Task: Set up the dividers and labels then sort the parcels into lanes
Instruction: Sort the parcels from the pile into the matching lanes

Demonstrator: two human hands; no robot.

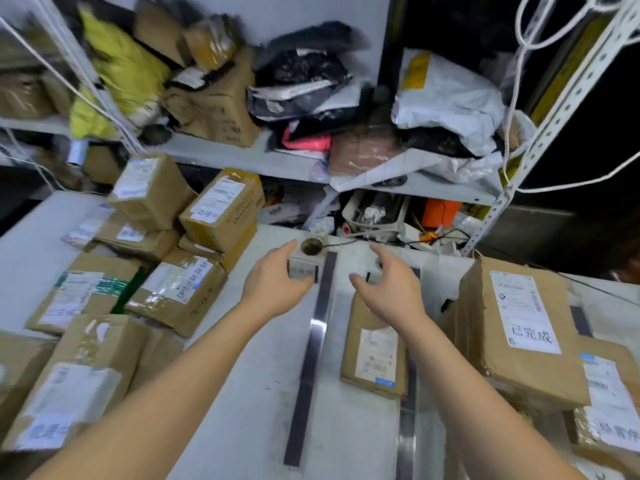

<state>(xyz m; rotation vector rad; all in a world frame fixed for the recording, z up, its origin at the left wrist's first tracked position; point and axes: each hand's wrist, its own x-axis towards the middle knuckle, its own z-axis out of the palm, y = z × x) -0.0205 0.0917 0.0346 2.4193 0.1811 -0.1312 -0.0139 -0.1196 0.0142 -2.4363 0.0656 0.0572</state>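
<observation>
White table [249,393] under cluttered shelves: labelling is in hand. Left hand [273,285] touches the far label stand [304,270] beside a divider [311,341], grip unclear. Right hand [391,292] hovers spread over a second label [370,279]. Next, probably squaring both before sorting parcels [180,289].

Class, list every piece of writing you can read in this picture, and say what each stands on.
"已完成": white label on the large box at right.
The bottom-right box: large characters, blurred, unreadable.
The small label stand and other parcels' shipping labels: too blurred.
</observation>
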